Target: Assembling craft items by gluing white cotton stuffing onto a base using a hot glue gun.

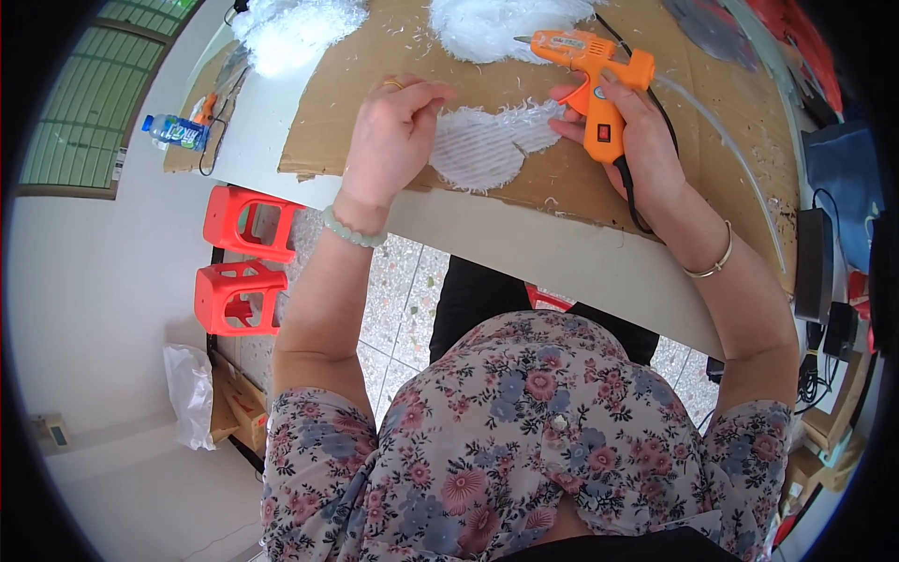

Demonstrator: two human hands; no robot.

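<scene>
Where the white counter [524,251] ends toward the body, the brown cardboard sheet [323,117] stops short of it, leaving a white strip along the front. Head view: the feathery white fringed piece [479,155] lies on the cardboard near that front edge, between both hands. Room there: a narrow brown band beyond it, up to the fluffy white pile [496,26]; a wider brown patch left of the left hand. Right side is tighter: a long translucent strip [726,131] runs along the cardboard.

Left hand [391,136]: raised, back up, fingers curled by the piece's left end; can't tell if the fingertips meet or pinch anything. Right hand [644,140]: grip clamped on the orange plastic glue gun [588,54], nozzle pointing left, level with the pile's near edge. Black cord [631,199] drops from the handle beside the wrist.
</scene>
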